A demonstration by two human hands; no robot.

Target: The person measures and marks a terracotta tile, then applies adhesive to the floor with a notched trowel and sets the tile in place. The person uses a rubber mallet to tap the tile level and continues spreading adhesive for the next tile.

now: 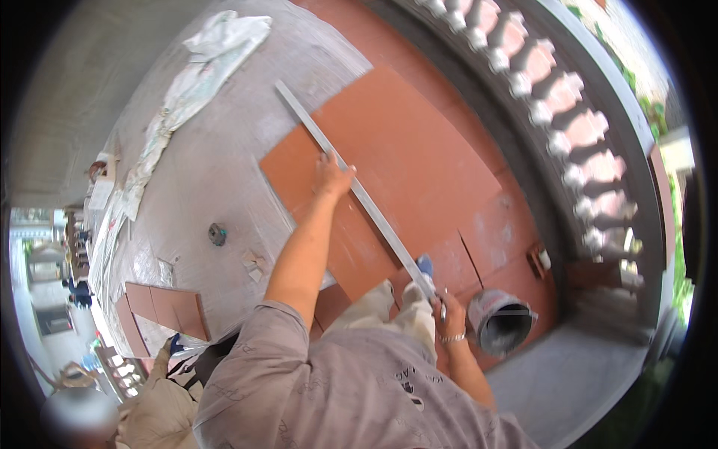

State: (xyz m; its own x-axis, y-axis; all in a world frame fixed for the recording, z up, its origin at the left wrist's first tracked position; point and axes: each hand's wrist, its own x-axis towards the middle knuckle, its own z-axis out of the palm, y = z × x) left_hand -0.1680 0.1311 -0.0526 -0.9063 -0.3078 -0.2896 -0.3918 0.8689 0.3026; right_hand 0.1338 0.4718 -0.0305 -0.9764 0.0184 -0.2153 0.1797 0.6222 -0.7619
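Observation:
A long grey metal straightedge (378,217) lies slantwise across a large terracotta-coloured tile (411,157). My left hand (331,178) grips the bar around its middle, thumb on the right side. Close to the bar's near end is my right hand (449,318), its fingers closed; a thin pale thing shows at them, too small to name. Left of the bar, more of the orange tile surface (292,161) continues. My shoes are partly hidden under the bar and my trouser legs.
A grey bucket (482,307) stands right of my right hand. Beyond is a baluster railing (561,97). Plastic sheeting (187,172) covers the floor at left, with a small dark round object (217,234) and cut tiles (168,307). Another person (161,400) is at lower left.

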